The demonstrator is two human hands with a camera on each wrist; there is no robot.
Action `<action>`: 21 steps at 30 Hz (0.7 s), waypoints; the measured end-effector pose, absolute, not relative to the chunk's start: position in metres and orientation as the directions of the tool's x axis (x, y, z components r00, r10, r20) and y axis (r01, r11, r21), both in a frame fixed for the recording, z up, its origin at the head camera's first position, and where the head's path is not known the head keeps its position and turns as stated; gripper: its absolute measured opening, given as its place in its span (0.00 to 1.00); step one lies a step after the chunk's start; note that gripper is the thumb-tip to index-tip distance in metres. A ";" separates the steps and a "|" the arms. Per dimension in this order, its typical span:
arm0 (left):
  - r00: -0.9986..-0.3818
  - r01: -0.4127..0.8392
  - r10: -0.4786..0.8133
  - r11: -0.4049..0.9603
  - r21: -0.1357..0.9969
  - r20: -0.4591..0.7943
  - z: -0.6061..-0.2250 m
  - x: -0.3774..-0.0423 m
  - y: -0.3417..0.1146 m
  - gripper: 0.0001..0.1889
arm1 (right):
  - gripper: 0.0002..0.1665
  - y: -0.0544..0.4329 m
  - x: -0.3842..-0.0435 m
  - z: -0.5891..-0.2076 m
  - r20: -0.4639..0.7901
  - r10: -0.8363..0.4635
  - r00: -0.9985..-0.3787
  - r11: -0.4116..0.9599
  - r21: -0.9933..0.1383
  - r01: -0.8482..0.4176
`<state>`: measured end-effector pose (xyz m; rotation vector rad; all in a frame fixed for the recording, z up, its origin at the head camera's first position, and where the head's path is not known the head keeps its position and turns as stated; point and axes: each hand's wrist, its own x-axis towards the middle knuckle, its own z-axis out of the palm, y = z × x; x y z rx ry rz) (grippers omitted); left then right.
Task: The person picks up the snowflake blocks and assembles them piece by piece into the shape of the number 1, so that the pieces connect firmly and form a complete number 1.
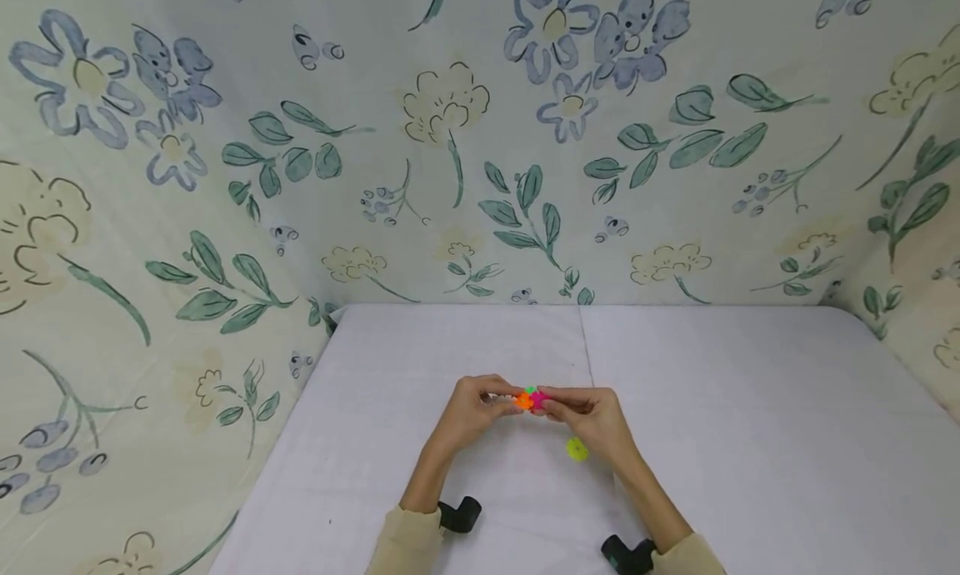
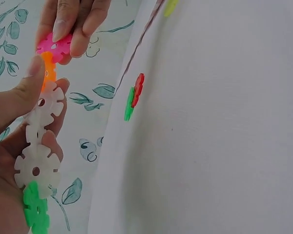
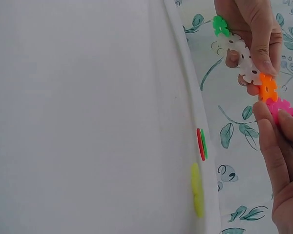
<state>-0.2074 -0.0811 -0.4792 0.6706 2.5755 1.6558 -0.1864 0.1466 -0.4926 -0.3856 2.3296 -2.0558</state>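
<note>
Flower-shaped plastic interlocking discs form a chain between the two hands. In the left wrist view it runs from a green disc through several white discs to an orange disc and a pink disc. My left hand pinches the orange disc, with the white part lying along its palm and fingers. Thumb and fingers of my right hand pinch the pink disc, which meets the orange one. Fingers partly cover both discs.
A yellow disc lies on the white-covered table, close to the right hand. Both wrist views show a red disc against a green one on the table. Floral cloth hangs behind and at the sides.
</note>
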 end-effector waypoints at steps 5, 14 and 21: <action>-0.901 0.348 0.378 0.342 0.873 0.211 -0.480 -0.208 -0.082 0.11 | 0.16 0.146 -0.186 -0.492 0.148 -0.210 -0.966 0.109 -0.979 -0.174; -0.905 0.335 0.398 0.443 0.832 0.152 -0.482 -0.209 -0.087 0.13 | 0.16 0.141 -0.187 -0.496 0.158 -0.209 -0.965 0.086 -0.980 -0.179; -0.870 0.470 0.378 0.441 0.765 0.317 -0.482 -0.207 -0.081 0.20 | 0.16 0.136 -0.186 -0.498 0.039 -0.098 -0.994 0.064 -0.997 -0.046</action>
